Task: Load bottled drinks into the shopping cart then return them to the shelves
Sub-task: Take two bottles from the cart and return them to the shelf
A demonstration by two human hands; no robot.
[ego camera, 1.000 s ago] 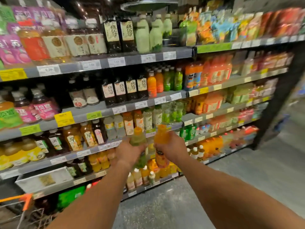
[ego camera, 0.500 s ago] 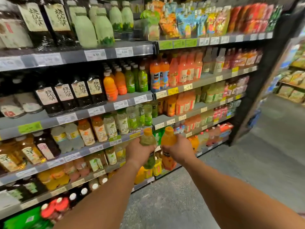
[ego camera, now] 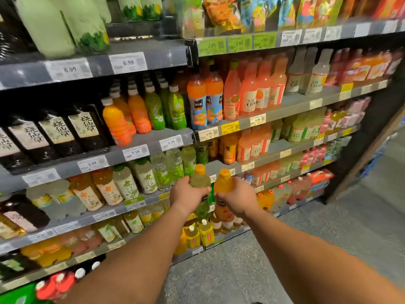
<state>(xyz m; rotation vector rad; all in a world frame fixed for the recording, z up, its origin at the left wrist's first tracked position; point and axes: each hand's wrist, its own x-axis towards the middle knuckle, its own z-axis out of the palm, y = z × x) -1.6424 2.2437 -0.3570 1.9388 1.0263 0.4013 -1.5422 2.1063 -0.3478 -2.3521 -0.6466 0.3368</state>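
Observation:
My left hand (ego camera: 186, 197) grips a pale green drink bottle (ego camera: 199, 183) with an orange cap, held upright. Beside it, my right hand (ego camera: 235, 198) grips an orange juice bottle (ego camera: 223, 183), also orange-capped and upright. The two bottles stand side by side, almost touching, in front of the drink shelves (ego camera: 153, 139) at about the height of the third shelf from the top. The shopping cart is out of view.
Shelves packed with bottles fill the left and centre: dark tea bottles (ego camera: 83, 128), orange and green juices (ego camera: 140, 113), pink drinks (ego camera: 247, 95). A black end post (ego camera: 372, 132) closes the shelf run at right. Grey aisle floor (ego camera: 328, 227) stretches to the right.
The view has moved right and closer along the shelves; the cart has dropped out of sight. Both hands keep the same hold on their bottles, side by side.

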